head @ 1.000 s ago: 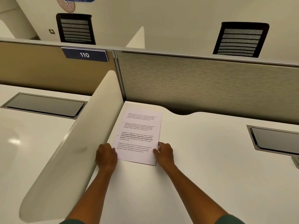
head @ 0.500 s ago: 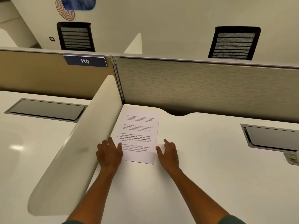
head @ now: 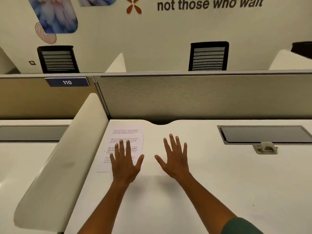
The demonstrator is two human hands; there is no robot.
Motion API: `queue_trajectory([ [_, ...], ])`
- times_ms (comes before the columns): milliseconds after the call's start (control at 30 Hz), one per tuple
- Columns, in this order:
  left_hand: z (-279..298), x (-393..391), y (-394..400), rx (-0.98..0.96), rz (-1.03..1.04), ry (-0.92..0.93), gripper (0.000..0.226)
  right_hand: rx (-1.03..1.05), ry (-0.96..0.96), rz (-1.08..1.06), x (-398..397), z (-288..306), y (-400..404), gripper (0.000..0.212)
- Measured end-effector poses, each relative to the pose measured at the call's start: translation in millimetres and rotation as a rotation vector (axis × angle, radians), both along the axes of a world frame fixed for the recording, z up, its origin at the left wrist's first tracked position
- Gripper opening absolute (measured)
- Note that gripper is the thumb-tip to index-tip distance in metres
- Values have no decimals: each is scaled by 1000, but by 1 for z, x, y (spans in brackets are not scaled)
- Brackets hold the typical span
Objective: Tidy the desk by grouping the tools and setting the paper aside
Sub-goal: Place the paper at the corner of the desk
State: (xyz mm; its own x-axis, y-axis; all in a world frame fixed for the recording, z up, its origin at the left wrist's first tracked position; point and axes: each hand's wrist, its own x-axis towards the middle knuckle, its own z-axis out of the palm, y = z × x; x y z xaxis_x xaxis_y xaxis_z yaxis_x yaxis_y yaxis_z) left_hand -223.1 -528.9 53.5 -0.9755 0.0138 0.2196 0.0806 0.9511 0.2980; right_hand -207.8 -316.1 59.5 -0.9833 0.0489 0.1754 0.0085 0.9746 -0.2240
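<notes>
Lying flat in the left-centre of the frame, the paper (head: 125, 141) sits tucked into the bench (head: 211, 191) corner against the divider (head: 67, 149), likely where it is meant to stay aside. The left hand (head: 125, 163) is spread above its lower part, fingers straight, gripping nothing; whether it touches is unclear. The right hand (head: 175, 158), also splayed and empty, hovers just right of the sheet. A stapler-like tool (head: 265, 148) sits at centre right by the tray (head: 263, 133).

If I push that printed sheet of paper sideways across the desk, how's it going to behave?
The printed sheet lies flat on the smooth white desk, so it would probably slide easily. It looks like one thin sheet, likely light and floppy, and may buckle if pushed by an edge. The left hand, fingers spread over it, could steady it.
</notes>
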Motion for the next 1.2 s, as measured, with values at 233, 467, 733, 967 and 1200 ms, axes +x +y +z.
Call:
queue_trajectory([
  [233,11,20,70,21,-138,3,92,43,14,-91,35,17,60,85],
  [467,20,50,156,28,-262,-29,90,41,24,-188,75,24,136,86],
  [733,25,95,264,34,-329,-73,94,12,-11,-243,131,28,241,82],
  [967,25,139,335,44,-288,-140,96,17,-61,-196,164,22,327,77],
  [1200,6,178,353,17,-238,-223,94,-26,-147,-130,190,5,363,75],
])
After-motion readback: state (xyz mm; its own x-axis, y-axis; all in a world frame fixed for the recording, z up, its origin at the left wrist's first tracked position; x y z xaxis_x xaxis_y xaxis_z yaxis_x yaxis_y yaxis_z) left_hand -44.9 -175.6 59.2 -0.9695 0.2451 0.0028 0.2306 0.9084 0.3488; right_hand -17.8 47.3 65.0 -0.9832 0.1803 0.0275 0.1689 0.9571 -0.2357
